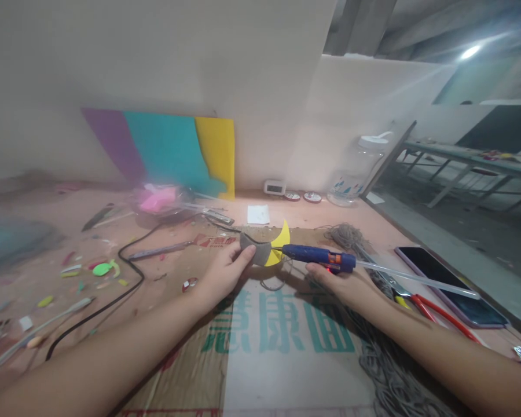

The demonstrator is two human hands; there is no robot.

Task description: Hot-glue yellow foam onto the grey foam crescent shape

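My left hand (228,269) pinches a crescent-shaped piece (283,236) at its grey end, over the middle of the work surface. That end looks covered in grey material, while the other end is bare yellow. In my right hand (336,279) is a blue hot glue gun (306,253), pointing left, its nozzle at the crescent near where grey meets yellow. A long clear glue stick (421,279) juts from the gun's back. My fingers partly hide the gun's handle. Grey yarn (391,370) lies loosely beneath and beside my right forearm.
Printed cardboard (282,376) covers the table's front. Red-handled scissors (443,315) and a phone (451,284) lie right, a clear bottle (356,171) behind. At left are a black cord (134,272), small coloured scraps and a pink item in plastic (158,200). A coloured panel (169,150) leans against the wall.
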